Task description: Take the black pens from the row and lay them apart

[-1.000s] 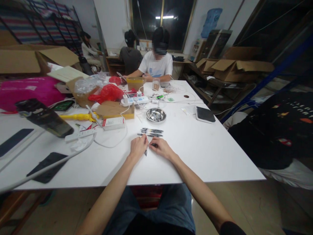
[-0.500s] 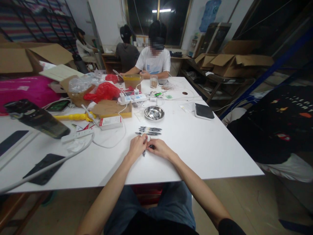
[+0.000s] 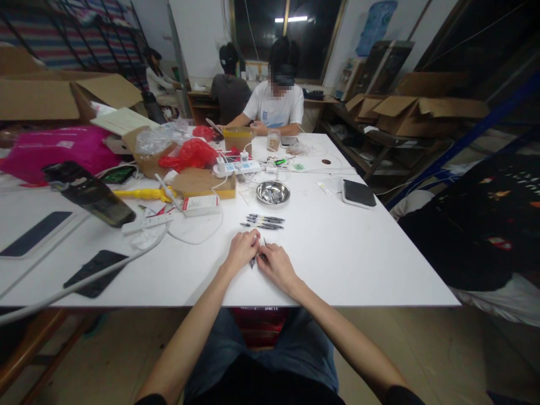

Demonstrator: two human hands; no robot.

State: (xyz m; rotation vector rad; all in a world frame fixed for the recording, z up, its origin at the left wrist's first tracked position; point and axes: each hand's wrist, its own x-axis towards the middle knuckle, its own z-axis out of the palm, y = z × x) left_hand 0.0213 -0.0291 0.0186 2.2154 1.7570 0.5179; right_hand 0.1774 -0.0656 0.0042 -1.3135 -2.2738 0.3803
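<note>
A cluttered workroom, with a wide white counter (image 3: 358, 253) and two hands busy at its near edge.

The left hand (image 3: 241, 251) and right hand (image 3: 275, 263) meet over the near middle of the counter, each grip clenched on a slim dark pen (image 3: 253, 260) held between them, its tip pointing toward the near edge. Just beyond the fingers lies a row of pens (image 3: 264, 221), side by side, flat on the counter. Farther still sits a steel bowl (image 3: 273, 192), with a black pad (image 3: 358, 193) well off to its right. At the far end a person in a white shirt (image 3: 276, 108) sits working. Left of the pens, a white cable (image 3: 198, 236) loops past a small box (image 3: 200, 205).
</note>
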